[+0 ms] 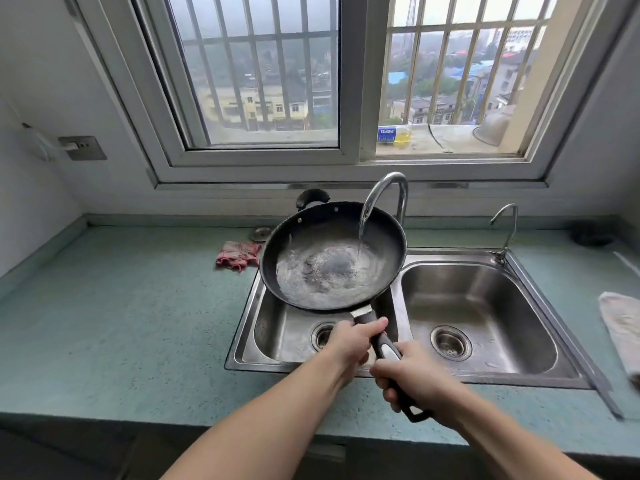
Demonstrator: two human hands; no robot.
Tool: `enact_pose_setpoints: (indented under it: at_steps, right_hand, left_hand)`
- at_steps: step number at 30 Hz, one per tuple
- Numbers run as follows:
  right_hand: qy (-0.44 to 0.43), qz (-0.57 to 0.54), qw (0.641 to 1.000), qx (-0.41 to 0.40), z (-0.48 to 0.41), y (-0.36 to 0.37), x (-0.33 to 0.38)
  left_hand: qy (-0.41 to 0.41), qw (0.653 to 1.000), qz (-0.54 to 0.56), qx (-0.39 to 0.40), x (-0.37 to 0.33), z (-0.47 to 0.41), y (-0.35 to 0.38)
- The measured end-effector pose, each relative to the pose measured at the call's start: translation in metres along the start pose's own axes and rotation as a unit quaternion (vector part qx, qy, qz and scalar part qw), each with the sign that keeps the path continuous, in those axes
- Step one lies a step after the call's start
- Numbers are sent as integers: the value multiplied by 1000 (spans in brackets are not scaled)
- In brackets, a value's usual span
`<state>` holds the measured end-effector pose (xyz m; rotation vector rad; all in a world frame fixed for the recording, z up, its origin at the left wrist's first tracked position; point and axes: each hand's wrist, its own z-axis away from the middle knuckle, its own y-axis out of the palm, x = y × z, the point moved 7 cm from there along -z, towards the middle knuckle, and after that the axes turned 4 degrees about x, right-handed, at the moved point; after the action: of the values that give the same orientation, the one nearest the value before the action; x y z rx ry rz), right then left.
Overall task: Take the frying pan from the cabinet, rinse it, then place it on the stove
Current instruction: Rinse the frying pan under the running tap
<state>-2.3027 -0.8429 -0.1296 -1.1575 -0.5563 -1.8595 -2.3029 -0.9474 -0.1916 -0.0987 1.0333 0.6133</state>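
Note:
A black frying pan (332, 233) hangs over the left basin of a steel double sink (485, 258). Water runs from the curved faucet (384, 188) into the pan and swirls in its bottom. My left hand (353, 344) grips the pan's black handle near the pan. My right hand (412, 375) grips the same handle lower down, near its end loop. The stove is not in view.
A pink cloth (237, 254) lies on the green counter (121, 306) left of the sink. A small second tap (505, 230) stands behind the right basin. A white towel (620, 327) lies at the right. A barred window (311, 81) is behind.

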Motion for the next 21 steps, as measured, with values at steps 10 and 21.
enact_pose_setpoints:
  at_steps: [10, 21]
  right_hand:
    - [64, -272, 954, 108, -11, 33, 8]
    - [101, -66, 991, 58, 9, 12, 15]
  left_hand:
    - [91, 984, -93, -119, -37, 19, -41]
    - [-64, 995, 39, 66, 9, 13, -3]
